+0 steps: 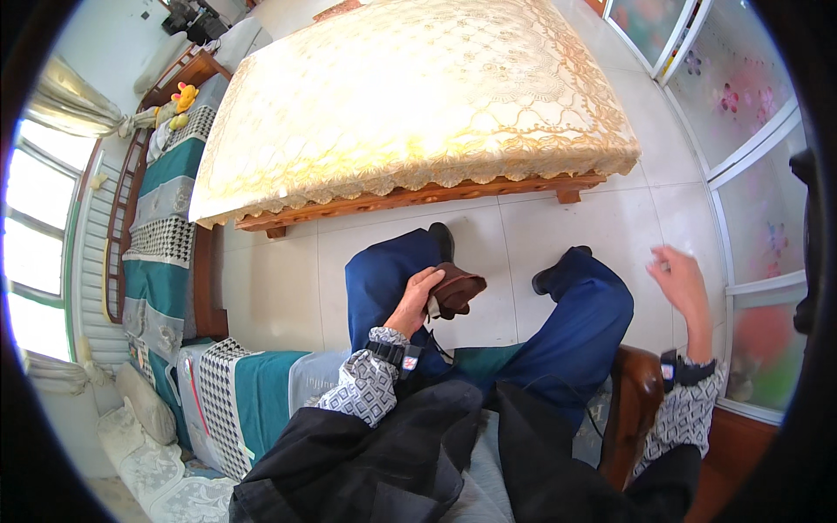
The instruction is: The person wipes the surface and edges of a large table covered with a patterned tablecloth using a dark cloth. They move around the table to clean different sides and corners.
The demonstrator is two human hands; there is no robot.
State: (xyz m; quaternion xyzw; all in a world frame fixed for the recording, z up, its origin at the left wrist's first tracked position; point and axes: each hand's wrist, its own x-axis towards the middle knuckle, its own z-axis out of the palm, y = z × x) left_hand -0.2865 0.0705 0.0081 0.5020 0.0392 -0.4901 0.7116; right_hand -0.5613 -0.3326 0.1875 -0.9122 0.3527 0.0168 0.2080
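My left hand (414, 302) grips a dark brown piece of cloth or soft leather (458, 291) by its left edge, above my left knee. The piece is folded, with its inside showing, and a pale strip hangs at its lower left. Far to the right, beyond the wooden armrest (634, 392), my right hand (680, 278) is raised with curled fingers. It is slightly blurred, and whether something thin sits between its fingertips is too small to tell. My legs in blue trousers (392, 268) are spread on either side of the tiled floor (484, 261).
Ahead stands a low wooden table (418, 196) under a cream lace tablecloth (392, 111). A sofa with a patterned cover (163, 235) runs along the left, with a yellow plush toy (185, 97) on it. Frosted sliding doors (732, 98) line the right.
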